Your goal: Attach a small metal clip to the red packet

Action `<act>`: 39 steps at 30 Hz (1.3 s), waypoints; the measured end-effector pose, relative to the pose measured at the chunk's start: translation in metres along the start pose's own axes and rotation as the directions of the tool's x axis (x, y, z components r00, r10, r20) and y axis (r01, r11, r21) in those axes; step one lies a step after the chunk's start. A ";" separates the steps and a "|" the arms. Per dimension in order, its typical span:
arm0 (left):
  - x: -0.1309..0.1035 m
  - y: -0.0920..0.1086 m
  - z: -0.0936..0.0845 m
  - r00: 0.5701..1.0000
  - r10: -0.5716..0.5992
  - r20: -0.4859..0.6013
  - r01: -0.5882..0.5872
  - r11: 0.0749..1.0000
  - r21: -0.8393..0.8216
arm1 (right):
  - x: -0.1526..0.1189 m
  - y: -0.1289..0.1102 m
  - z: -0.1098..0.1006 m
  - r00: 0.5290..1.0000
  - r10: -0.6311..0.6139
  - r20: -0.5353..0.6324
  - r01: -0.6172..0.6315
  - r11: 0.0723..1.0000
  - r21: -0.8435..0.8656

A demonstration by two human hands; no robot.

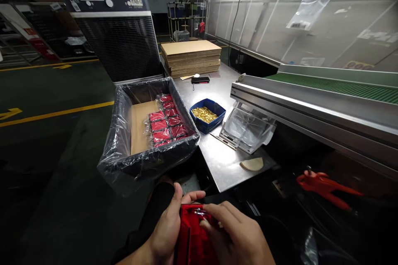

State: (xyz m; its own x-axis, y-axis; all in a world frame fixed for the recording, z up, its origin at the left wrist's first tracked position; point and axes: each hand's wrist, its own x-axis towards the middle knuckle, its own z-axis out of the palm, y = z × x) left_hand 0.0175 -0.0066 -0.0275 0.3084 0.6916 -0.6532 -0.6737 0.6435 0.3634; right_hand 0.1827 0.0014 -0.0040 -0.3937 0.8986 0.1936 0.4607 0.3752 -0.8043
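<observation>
Low in the view, my left hand [168,225] grips a glossy red part with dark edges [189,230] along its left side, thumb pointing up. My right hand [239,232] reaches over the part's right side. Its thumb and forefinger are pinched at a small shiny metal piece [200,212] near the part's top edge; its exact kind is too small to tell. The lower end of the red part runs out of the frame. Ahead to the left, a dark bin lined with clear plastic [155,167] holds several wrapped red parts [160,125] on cardboard.
On the metal table [219,165] stand a blue tray [211,126] of small brass-coloured pieces, a holder with clear bags [245,128], a wooden half-disc [252,164] and stacked cardboard [191,60]. A green conveyor [336,87] runs right, above an orange-handled tool [326,188].
</observation>
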 end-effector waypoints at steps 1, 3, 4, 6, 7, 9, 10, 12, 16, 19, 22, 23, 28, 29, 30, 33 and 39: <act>0.002 -0.001 -0.001 1.000 -0.007 -0.002 0.007 1.000 -0.011 | -0.001 0.000 0.003 0.999 -0.044 -0.001 0.044 0.997 -0.059; 0.005 -0.002 -0.004 1.000 -0.019 0.006 0.019 0.999 -0.034 | -0.001 0.002 0.009 0.992 -0.127 -0.011 0.124 0.982 -0.141; 0.006 -0.002 -0.005 1.000 -0.021 0.011 0.022 0.999 -0.047 | -0.001 0.004 0.013 0.987 -0.159 -0.022 0.154 0.974 -0.165; 0.007 -0.003 -0.005 1.000 -0.029 0.009 0.030 0.998 -0.063 | 0.001 0.008 0.020 0.966 -0.243 -0.085 0.222 0.954 -0.201; 0.007 -0.002 -0.004 0.999 -0.033 0.003 0.033 0.997 -0.065 | 0.002 0.011 0.022 0.953 -0.279 -0.116 0.250 0.944 -0.215; 0.006 -0.002 -0.002 0.999 -0.039 -0.012 0.038 0.997 -0.062 | 0.005 0.014 0.025 0.930 -0.333 -0.155 0.294 0.928 -0.230; 0.006 -0.002 -0.002 0.999 -0.044 -0.018 0.043 0.997 -0.064 | 0.006 0.014 0.025 0.924 -0.347 -0.159 0.307 0.923 -0.230; 0.007 -0.004 -0.002 0.998 -0.055 -0.022 0.054 0.996 -0.073 | 0.009 0.013 0.022 0.923 -0.356 -0.148 0.318 0.920 -0.227; 0.009 -0.007 -0.006 0.999 -0.052 -0.012 0.052 0.997 -0.055 | 0.014 0.006 0.010 0.910 -0.405 -0.089 0.368 0.888 -0.275; 0.007 -0.005 -0.004 0.999 -0.042 -0.003 0.042 0.997 -0.066 | 0.014 0.009 0.010 0.916 -0.397 -0.056 0.374 0.896 -0.239; 0.003 0.001 0.003 0.999 -0.040 -0.011 0.039 0.998 -0.053 | 0.009 0.018 0.017 0.927 -0.351 -0.134 0.335 0.933 -0.129; 0.002 0.002 0.006 0.999 -0.039 -0.014 0.039 0.998 -0.043 | 0.008 0.021 0.018 0.934 -0.327 -0.143 0.317 0.944 -0.088; 0.003 0.006 0.013 0.999 -0.031 0.021 0.033 0.995 -0.090 | 0.005 0.026 0.006 0.980 -0.172 -0.104 0.175 0.984 0.020; 0.003 0.005 0.013 0.999 -0.033 0.044 0.038 0.993 -0.110 | 0.005 0.025 0.003 0.982 -0.160 -0.104 0.162 0.987 0.011; 0.004 0.005 0.013 0.997 -0.037 0.067 0.045 0.991 -0.125 | 0.007 0.023 0.000 0.981 -0.164 -0.102 0.164 0.986 -0.013; 0.004 0.003 0.010 0.992 -0.072 0.105 0.089 0.983 -0.162 | 0.013 0.016 -0.002 0.937 -0.338 -0.088 0.322 0.933 -0.158; 0.005 0.003 0.008 0.991 -0.084 0.106 0.105 0.972 -0.210 | 0.025 0.005 -0.002 0.893 -0.446 -0.067 0.419 0.875 -0.244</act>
State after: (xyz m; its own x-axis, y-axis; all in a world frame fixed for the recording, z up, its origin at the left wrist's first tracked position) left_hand 0.0224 0.0013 -0.0240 0.4336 0.6656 -0.6074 -0.7634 0.6294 0.1449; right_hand 0.1763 0.0258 -0.0018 -0.5036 0.6500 0.5691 0.4325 0.7599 -0.4852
